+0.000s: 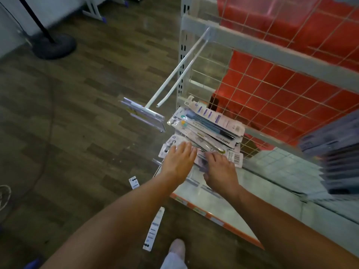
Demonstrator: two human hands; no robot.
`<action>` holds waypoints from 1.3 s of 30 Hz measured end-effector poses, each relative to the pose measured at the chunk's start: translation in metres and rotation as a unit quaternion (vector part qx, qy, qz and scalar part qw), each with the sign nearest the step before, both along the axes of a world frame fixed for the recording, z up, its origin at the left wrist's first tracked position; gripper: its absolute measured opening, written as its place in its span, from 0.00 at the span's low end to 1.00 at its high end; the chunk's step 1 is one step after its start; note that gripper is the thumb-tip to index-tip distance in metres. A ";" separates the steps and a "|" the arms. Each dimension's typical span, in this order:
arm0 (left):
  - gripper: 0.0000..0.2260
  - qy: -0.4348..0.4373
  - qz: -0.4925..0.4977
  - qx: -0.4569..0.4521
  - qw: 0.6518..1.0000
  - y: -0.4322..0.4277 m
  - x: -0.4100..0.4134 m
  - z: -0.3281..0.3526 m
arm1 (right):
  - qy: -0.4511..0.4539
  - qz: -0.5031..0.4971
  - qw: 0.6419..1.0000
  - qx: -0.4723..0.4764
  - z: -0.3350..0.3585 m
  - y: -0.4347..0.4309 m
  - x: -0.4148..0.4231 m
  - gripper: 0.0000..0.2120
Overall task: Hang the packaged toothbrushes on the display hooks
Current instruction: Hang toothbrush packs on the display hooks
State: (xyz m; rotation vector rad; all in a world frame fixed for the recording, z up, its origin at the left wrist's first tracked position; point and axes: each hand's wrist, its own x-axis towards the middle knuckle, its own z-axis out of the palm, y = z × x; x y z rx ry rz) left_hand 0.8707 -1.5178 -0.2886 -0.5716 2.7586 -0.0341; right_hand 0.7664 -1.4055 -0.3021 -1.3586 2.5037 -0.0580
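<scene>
Our left hand [179,158] lies flat, fingers spread, on toothbrush packs [213,123] piled at the left edge of the shelf [262,193], long axes along the shelf, hang-tabs leftward. Our right hand [219,168] has bent fingers; we cannot tell its grip.

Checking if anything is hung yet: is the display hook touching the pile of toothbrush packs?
Apart. The head view shows bare floor between the free tip of the display hook and the nearest of the toothbrush packs piled on the shelf.
</scene>
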 end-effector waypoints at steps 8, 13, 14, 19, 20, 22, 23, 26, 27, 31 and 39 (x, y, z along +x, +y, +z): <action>0.27 0.060 0.009 0.010 0.998 -0.004 -0.008 0.002 | 0.020 0.014 1.000 0.003 -0.007 -0.002 -0.004 0.18; 0.26 0.084 0.014 0.023 0.996 -0.005 -0.005 -0.002 | 0.006 0.010 1.000 -0.001 -0.006 -0.001 -0.005 0.20; 0.27 0.085 0.014 0.025 0.996 -0.004 -0.003 -0.003 | 0.003 0.012 1.000 0.002 -0.006 -0.001 -0.005 0.20; 0.31 0.098 0.041 0.034 0.994 0.002 0.010 -0.009 | -0.007 0.021 1.000 0.019 -0.009 0.003 -0.004 0.21; 0.31 0.099 0.044 0.037 0.993 0.003 0.013 -0.009 | -0.010 0.020 1.000 0.019 -0.009 0.004 -0.003 0.21; 0.31 0.097 0.041 0.034 0.994 0.004 0.020 -0.010 | -0.015 0.020 1.000 0.016 -0.010 0.007 -0.001 0.21; 0.32 0.094 0.040 0.030 0.994 0.004 0.023 -0.011 | -0.015 0.021 1.000 0.014 -0.011 0.008 -0.001 0.20; 0.33 0.076 0.039 0.026 0.996 0.002 0.030 -0.010 | -0.011 0.018 1.000 0.007 -0.012 0.009 0.001 0.19; 0.33 0.074 0.044 0.028 0.996 0.001 0.032 -0.010 | -0.016 0.017 1.000 0.006 -0.011 0.009 0.002 0.19; 0.32 0.084 0.082 0.053 0.992 0.003 0.037 -0.007 | -0.036 0.021 0.999 0.011 -0.009 0.014 0.002 0.21; 0.33 0.112 0.148 0.101 0.977 0.017 0.044 0.010 | -0.075 0.009 0.997 0.005 0.008 0.031 0.004 0.25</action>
